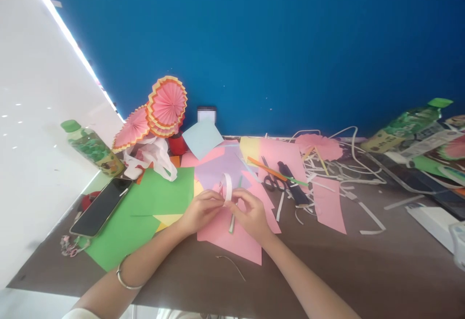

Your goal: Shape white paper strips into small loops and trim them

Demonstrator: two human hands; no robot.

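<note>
Both my hands meet over a pink paper sheet point(232, 239) near the table's middle. My left hand point(200, 210) and my right hand point(250, 212) pinch a small curled pink-and-white paper strip point(227, 186) between their fingertips. A thin green strip point(232, 222) lies on the pink sheet just under my right hand. A silver bangle point(125, 280) circles my left wrist.
Green paper point(145, 207) and a black phone point(101, 206) lie left. Pink paper fans point(165, 105) and a bottle point(92, 147) stand at back left. Scissors point(272, 178), pink sheets and white paper offcuts point(345, 173) spread right; another bottle point(407, 125) lies far right.
</note>
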